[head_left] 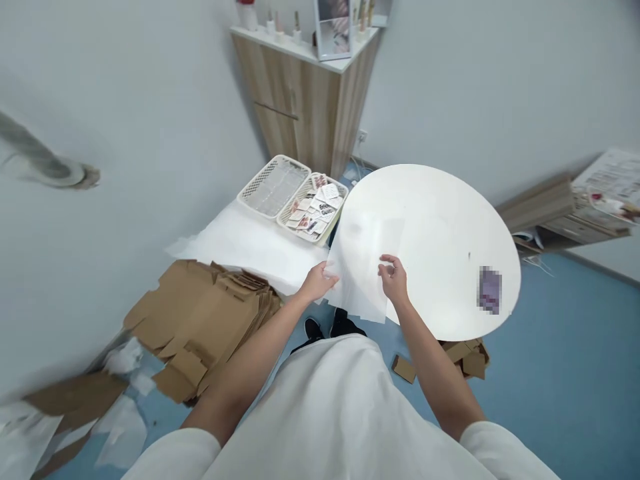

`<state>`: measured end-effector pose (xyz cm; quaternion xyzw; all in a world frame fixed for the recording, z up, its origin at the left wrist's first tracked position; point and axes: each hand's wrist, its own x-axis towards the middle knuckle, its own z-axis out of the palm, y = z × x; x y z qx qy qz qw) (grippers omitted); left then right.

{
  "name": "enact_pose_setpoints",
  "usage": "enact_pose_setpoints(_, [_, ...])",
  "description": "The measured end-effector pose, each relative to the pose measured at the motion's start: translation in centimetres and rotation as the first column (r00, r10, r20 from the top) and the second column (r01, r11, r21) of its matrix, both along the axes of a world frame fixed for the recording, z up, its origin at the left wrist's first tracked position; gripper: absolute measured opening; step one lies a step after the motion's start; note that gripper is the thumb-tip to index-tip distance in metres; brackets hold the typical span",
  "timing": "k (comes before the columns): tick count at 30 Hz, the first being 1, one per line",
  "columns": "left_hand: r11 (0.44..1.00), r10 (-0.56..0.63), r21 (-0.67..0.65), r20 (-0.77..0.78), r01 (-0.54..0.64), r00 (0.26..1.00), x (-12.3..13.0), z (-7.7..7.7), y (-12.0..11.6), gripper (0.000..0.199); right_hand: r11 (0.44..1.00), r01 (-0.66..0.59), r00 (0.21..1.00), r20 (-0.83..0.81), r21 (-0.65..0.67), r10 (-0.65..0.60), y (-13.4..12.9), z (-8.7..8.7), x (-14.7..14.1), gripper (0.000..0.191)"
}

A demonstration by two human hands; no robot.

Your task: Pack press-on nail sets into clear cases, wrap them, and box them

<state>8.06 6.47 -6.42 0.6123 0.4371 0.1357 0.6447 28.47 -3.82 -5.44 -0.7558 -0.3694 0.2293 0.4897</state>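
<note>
A thin translucent white sheet (367, 297) lies partly over the near left edge of the round white table (440, 200), its lower part hanging past the rim. My left hand (317, 283) is closed on the sheet's left edge. Over the right side of the sheet is my right hand (395, 280), its fingers curved and a gap showing between thumb and forefinger. Whether those fingertips touch the sheet is unclear. Left of the table, a pile of white sheets (250, 240) lies beside a white basket (280, 225) of small printed cards (320, 207).
Another white basket (250, 200) holds clear items. Flattened cardboard (185, 300) is stacked at my left. A blurred purple object (490, 291) lies on the table's right. A wooden cabinet (305, 100) stands in the corner. More cardboard (465, 357) sits under the table.
</note>
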Motion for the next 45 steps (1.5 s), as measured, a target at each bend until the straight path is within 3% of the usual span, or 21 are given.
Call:
enact_pose_setpoints(6, [0.993,-0.108,0.042,-0.011,0.108,0.994,4.6,-0.8,-1.1,0.061,0.994,0.069,0.992,0.108,-0.080,-0.060,-4.0,-0.9,4.7,0.046])
enact_pose_setpoints(10, [0.981,-0.165,0.086,-0.105,0.174,0.981,8.6,-1.7,-2.2,0.066,0.979,-0.024,0.994,0.101,-0.201,0.045,-7.0,-1.8,8.7,0.064])
enact_pose_setpoints(15, [0.948,-0.245,0.152,-0.206,0.279,0.947,14.0,-2.8,-3.7,0.061,0.919,-0.121,0.980,0.100,-0.376,0.170,-9.8,-3.0,14.0,0.071])
enact_pose_setpoints(18, [0.920,-0.301,0.166,-0.278,0.355,0.912,16.6,-3.4,-4.4,0.060,0.859,-0.139,0.971,0.104,-0.494,0.217,-10.6,-3.8,16.5,0.076])
enact_pose_setpoints(23, [0.883,-0.280,0.211,-0.480,0.419,0.831,19.6,-4.5,-4.8,0.061,0.661,-0.140,0.911,0.166,-0.737,0.378,-10.4,-5.2,18.7,0.082])
enact_pose_setpoints(26, [0.861,-0.283,0.211,-0.558,0.463,0.780,20.8,-4.9,-4.8,0.063,0.611,-0.160,0.892,0.152,-0.775,0.426,-10.0,-6.0,19.4,0.081])
enact_pose_setpoints(34, [0.838,-0.296,0.160,-0.670,0.522,0.680,22.4,-5.4,-5.5,0.064,0.588,-0.136,0.894,0.156,-0.798,0.419,-9.6,-8.0,20.6,0.079])
enact_pose_setpoints(38, [0.808,-0.212,0.226,-0.751,0.544,0.626,22.4,-5.8,-5.9,0.066,0.626,-0.019,0.907,0.250,-0.779,0.339,-9.9,-7.7,20.4,0.084])
enact_pose_setpoints(41, [0.720,-0.133,0.417,-0.700,0.554,0.701,21.8,-5.9,-5.7,0.065,0.691,0.075,0.893,0.357,-0.718,0.273,-10.7,-6.8,19.4,0.090])
enact_pose_setpoints(43, [0.642,-0.179,0.503,-0.636,0.579,0.751,21.2,-5.9,-5.3,0.061,0.730,0.085,0.880,0.395,-0.678,0.265,-11.4,-6.2,18.2,0.090])
enact_pose_setpoints(45, [0.568,-0.276,0.526,-0.603,0.633,0.748,20.6,-5.9,-4.8,0.060,0.747,0.027,0.871,0.382,-0.664,0.308,-11.7,-6.0,16.7,0.089])
